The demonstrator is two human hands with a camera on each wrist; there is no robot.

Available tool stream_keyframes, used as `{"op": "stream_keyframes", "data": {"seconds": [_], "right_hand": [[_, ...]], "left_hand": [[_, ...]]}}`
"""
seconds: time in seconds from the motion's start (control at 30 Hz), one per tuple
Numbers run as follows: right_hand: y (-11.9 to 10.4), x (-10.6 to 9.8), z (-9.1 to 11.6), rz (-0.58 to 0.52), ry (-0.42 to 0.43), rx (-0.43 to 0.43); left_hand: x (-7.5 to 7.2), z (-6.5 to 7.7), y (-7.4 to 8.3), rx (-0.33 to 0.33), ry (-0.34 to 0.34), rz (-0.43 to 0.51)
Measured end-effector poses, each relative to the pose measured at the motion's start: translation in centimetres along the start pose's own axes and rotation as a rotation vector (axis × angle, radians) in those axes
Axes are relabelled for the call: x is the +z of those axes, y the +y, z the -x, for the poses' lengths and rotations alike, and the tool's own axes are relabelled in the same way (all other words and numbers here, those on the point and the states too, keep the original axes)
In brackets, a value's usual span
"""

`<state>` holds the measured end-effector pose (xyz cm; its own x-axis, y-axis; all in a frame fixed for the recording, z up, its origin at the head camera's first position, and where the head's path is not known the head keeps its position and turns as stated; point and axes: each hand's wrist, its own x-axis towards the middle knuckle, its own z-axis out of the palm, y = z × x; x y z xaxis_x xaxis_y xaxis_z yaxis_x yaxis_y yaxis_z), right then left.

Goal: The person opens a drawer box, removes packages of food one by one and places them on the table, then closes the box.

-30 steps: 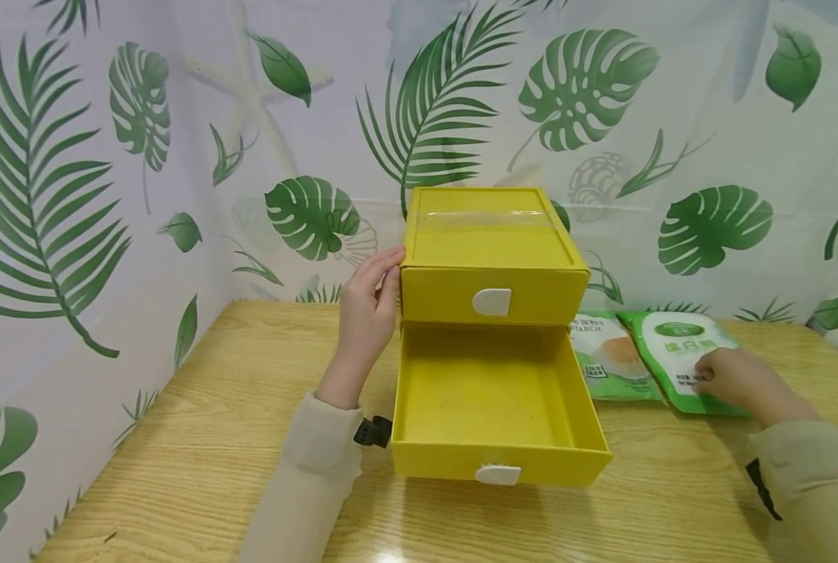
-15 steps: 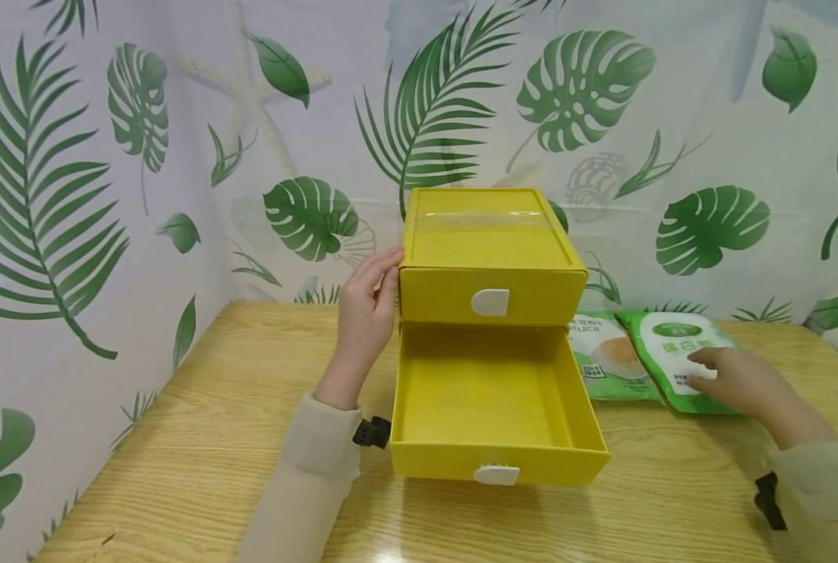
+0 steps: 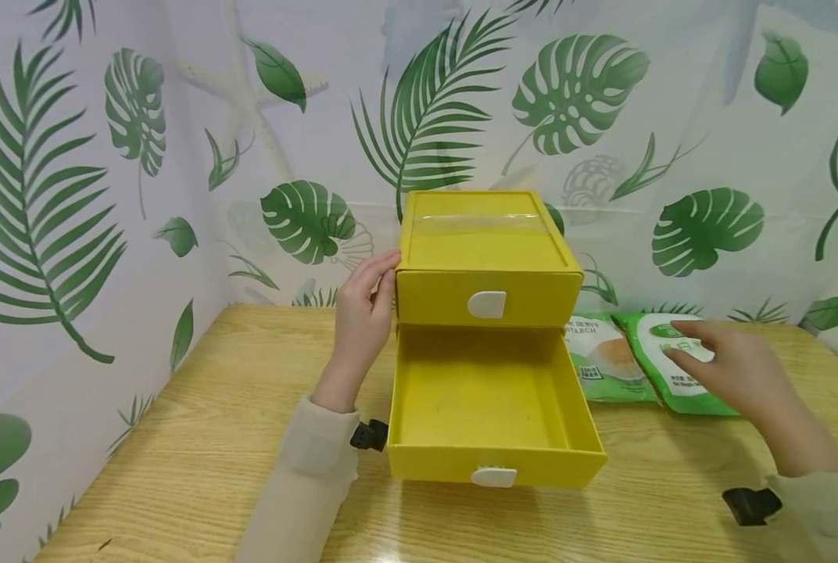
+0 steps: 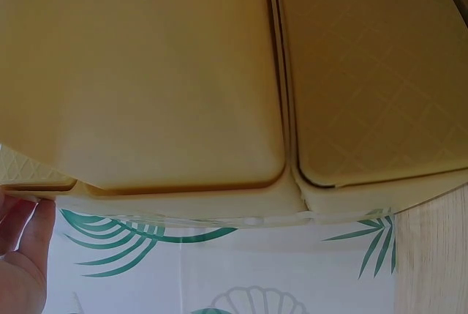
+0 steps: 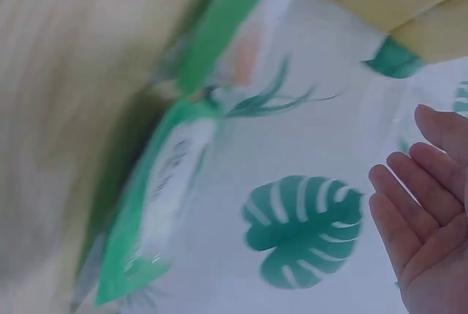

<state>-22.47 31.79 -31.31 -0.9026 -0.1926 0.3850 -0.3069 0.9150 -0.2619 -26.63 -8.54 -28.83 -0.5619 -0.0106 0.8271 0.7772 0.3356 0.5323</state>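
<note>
A yellow two-drawer storage box (image 3: 485,242) stands on the table, upper drawer closed. Its lower drawer (image 3: 475,399) is pulled out, with nothing inside. My left hand (image 3: 364,320) rests against the upper left edge of the box, fingers extended. In the left wrist view, its fingertips (image 4: 40,215) meet the box edge. My right hand (image 3: 750,375), fingers spread and holding nothing, hovers over a green-and-white food bag (image 3: 675,387) and hides part of it. The right wrist view shows the open palm (image 5: 431,248) apart from the bags.
A starch bag (image 3: 616,375) lies between the box and the other bag, partly behind the box. White tabs (image 3: 488,304) mark both drawer fronts. A leaf-print cloth (image 3: 250,156) backs the wooden table (image 3: 215,438).
My right hand has lifted off the green-and-white bag and risen above it, its fingers opening. The left hand stays at the box edge; the bags and drawers have not moved.
</note>
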Motion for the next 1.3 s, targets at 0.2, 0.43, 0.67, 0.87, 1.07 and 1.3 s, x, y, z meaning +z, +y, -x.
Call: {"op": "stream_keyframes", "data": {"seconds": [0.2, 0.43, 0.67, 0.87, 1.07, 1.3], "right_hand": [[-2.9, -0.2, 0.1, -0.059, 0.144, -0.04], [-6.1, -0.1, -0.1, -0.12, 0.265, -0.144], [-9.5, -0.4, -0.5, -0.249, 0.346, -0.162], [-11.9, -1.0, -0.8, -0.323, 0.42, -0.227], [-13.3, -1.7, -0.5, -0.339, 0.468, -0.328], [-15.0, -2.0, 0.3, -0.413, 0.514, -0.518]], "left_hand": [[-0.1, 0.1, 0.1, -0.011, 0.004, 0.004], [-0.1, 0.1, 0.0, -0.011, 0.001, 0.006], [0.1, 0.2, -0.2, -0.005, 0.003, 0.009], [0.2, 0.1, -0.1, 0.001, 0.007, 0.01], [0.1, 0.1, -0.1, -0.006, 0.003, 0.016], [0.0, 0.1, -0.1, -0.007, 0.004, 0.009]]}}
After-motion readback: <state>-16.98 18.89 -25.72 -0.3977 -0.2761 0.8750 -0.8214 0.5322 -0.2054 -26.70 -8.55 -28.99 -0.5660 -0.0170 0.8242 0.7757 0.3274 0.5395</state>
